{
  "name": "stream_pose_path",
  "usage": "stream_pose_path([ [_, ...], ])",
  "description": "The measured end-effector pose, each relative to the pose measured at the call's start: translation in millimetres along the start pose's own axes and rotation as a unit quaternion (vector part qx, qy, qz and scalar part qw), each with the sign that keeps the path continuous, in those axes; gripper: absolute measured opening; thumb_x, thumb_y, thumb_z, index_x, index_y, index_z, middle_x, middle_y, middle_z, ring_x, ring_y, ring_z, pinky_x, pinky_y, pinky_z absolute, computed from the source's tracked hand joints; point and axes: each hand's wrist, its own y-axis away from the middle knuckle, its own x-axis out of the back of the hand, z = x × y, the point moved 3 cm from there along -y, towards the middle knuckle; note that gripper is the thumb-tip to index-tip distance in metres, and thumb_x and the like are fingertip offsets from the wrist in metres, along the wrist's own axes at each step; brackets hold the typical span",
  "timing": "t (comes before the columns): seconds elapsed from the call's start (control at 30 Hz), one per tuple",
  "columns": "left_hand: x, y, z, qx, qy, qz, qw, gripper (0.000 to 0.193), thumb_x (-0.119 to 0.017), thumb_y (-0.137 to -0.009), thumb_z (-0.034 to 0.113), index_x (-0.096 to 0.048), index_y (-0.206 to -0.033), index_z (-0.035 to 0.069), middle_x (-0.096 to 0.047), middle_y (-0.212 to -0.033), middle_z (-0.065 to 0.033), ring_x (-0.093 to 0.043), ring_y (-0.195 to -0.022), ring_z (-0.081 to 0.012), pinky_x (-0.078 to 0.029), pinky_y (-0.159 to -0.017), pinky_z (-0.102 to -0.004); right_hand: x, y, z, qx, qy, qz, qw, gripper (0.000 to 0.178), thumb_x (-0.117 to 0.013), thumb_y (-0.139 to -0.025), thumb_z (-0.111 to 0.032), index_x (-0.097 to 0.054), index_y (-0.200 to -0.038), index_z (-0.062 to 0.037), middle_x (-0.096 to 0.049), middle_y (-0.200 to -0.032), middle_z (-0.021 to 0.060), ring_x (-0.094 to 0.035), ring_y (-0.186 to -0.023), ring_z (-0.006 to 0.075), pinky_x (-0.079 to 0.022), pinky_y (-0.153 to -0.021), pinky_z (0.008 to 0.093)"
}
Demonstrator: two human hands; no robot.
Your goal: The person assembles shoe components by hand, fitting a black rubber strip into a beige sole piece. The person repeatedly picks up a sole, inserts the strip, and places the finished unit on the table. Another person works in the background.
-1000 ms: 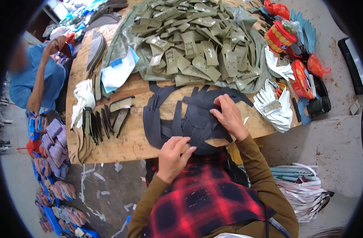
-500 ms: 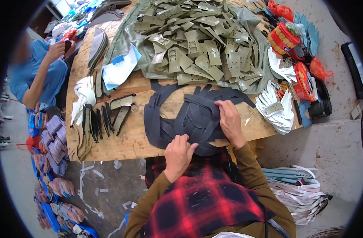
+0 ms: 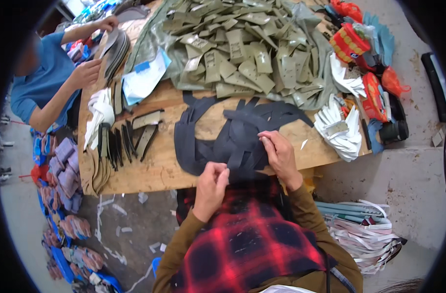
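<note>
A loose tangle of flat black strips [image 3: 237, 129] lies looped on the wooden table, close to its front edge. At the tangle's near left side, my left hand [image 3: 210, 190] is closed, thumb and forefinger pinched at a black strip. My right hand [image 3: 281, 158] is bent over the right side of the pile, its thumb and forefinger pressed together on another part of the strips. The exact bit between each set of fingertips is mostly hidden. Nearest to my right hand otherwise is a small white scrap [image 3: 304, 144].
Olive curved plates [image 3: 262, 58] are heaped on a green sheet behind the strips. White pieces [image 3: 337, 127] and red packages [image 3: 349, 43] line the right side. Short dark-edged pieces [image 3: 147, 132] lie left. A co-worker in blue [image 3: 52, 63] handles stacked grey pieces [image 3: 116, 53].
Both my hands have shifted slightly, the left now pinched more tightly. The strips near my right fingers lie differently. The co-worker's hands have moved to the grey stack.
</note>
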Motion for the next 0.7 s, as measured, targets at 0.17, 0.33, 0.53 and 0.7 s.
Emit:
stream_pose_path([
  [0.17,28,4,12,0.095,0.192,0.01,0.977,0.01,-0.06,-0.095,0.005,-0.052,-0.101,0.003,-0.06,-0.088,-0.0029,-0.061,-0.074,-0.0081,-0.053,-0.063,-0.023,-4,6,-5,0.014,0.002,-0.009,1.0,0.009,-0.059,-0.091,-0.003,-0.065,-0.098,-0.0009,-0.064,-0.091,0.0123,-0.063,-0.085,0.0281,-0.049,-0.073,0.0334],
  [0.33,35,2,53,0.077,0.257,0.089,0.959,0.016,-0.061,-0.092,0.001,-0.054,-0.106,0.007,-0.061,-0.091,-0.0012,-0.059,-0.073,-0.007,-0.051,-0.062,-0.0204,6,5,-20,-0.063,-0.148,-0.036,0.986,0.014,-0.065,-0.086,-0.007,-0.065,-0.099,-0.0004,-0.065,-0.098,0.0134,-0.064,-0.089,0.0294,-0.05,-0.08,0.0346],
  [0.53,30,-6,75,-0.033,0.19,0.091,0.977,0.023,-0.063,-0.09,0.0,-0.052,-0.109,0.007,-0.057,-0.094,-0.0016,-0.056,-0.081,-0.0083,-0.05,-0.069,-0.0229,1,-2,-79,-0.013,-0.254,-0.242,0.936,0.025,-0.073,-0.083,-0.015,-0.066,-0.102,0.0002,-0.067,-0.093,0.0099,-0.064,-0.094,0.0217,-0.049,-0.084,0.0324],
  [0.7,21,-16,40,-0.062,0.118,0.081,0.988,0.024,-0.061,-0.092,0.001,-0.053,-0.114,0.001,-0.058,-0.098,-0.0062,-0.063,-0.073,-0.0119,-0.055,-0.064,-0.0249,22,-25,-66,-0.161,-0.292,-0.271,0.903,0.015,-0.071,-0.085,-0.011,-0.067,-0.095,0.0002,-0.067,-0.084,0.0058,-0.061,-0.08,0.0118,-0.049,-0.07,0.0258],
])
